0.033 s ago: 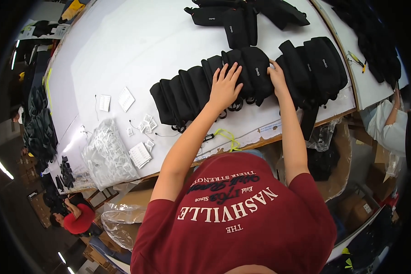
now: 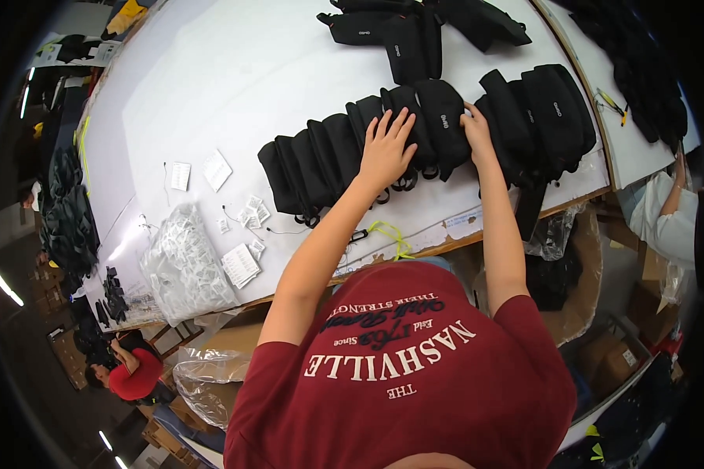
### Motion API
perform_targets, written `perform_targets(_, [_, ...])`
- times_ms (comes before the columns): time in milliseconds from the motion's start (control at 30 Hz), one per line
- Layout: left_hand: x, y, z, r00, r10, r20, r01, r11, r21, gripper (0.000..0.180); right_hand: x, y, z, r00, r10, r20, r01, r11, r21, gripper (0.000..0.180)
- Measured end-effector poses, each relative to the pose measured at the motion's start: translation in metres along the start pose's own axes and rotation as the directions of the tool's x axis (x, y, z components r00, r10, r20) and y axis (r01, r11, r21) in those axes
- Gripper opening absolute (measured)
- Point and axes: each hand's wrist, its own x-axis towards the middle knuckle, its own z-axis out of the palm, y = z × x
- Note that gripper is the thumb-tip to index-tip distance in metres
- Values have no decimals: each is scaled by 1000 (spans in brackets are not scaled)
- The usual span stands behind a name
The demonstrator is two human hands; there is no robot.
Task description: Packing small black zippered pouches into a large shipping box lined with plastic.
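Observation:
A row of black fabric pouches [image 2: 313, 162] leans slantwise across the white table, packed one against another. My left hand [image 2: 386, 148] lies on top of the row toward its right part, fingers spread and holding nothing. At the row's right end stands a pouch with a small white print [image 2: 442, 117]. My right hand [image 2: 477, 133] grips that pouch's right edge, thumb on the near face, the other fingers partly hidden behind it. A second group of black pouches [image 2: 555, 113] stands just right of my right hand.
More black pouches [image 2: 395, 51] lie at the far side. To the left are a clear bag of small white packets [image 2: 184, 266], white cards [image 2: 240, 266] and loose tags. A yellow-green cord [image 2: 391, 233] lies by the table's near edge. Co-workers are at far left and right.

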Motion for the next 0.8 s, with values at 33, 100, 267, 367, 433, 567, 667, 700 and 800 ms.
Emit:
perform_targets(33, [-3, -1, -1, 1000, -3, 8, 3, 1000, 2, 55, 3, -4, 2, 999, -4, -31, 7, 994, 108, 44])
perform_targets(100, [-4, -4, -2, 1000, -4, 13, 4, 1000, 4, 56, 7, -12, -3, 998, 65, -1, -62, 953, 297, 39])
perform_targets(267, [-4, -1, -4, 1000, 3, -4, -3, 1000, 9, 55, 31, 7, -9, 885, 247, 394, -308, 946, 100, 31])
perform_targets(367, [-9, -15, -28, 1000, -19, 17, 20, 997, -74, 52, 22, 30, 9, 965, 261, 21, -259, 963, -80, 37])
perform_targets(433, [-15, -30, -66, 974, -226, 27, 227, 951, -210, 50, 12, 33, -1, 967, 251, -49, -252, 968, -3, 38])
perform_targets(567, [-121, -109, -108, 572, -746, -341, 759, 639, -126, 69, -26, 27, 2, 987, 31, 160, -43, 996, 75, 53])
perform_targets(667, [-153, -127, -105, 490, -858, -156, 853, 508, -117, 77, -40, 22, 15, 982, -115, 151, 137, 981, -140, 60])
perform_targets(700, [-158, -130, -99, 395, -916, 73, 854, 337, -396, 78, -39, 17, 19, 985, -89, 151, 122, 966, -228, 59])
perform_targets(800, [-150, -132, -87, 406, -862, 303, 759, 133, -638, 79, -26, 6, 26, 990, -24, 140, 77, 921, -383, 62])
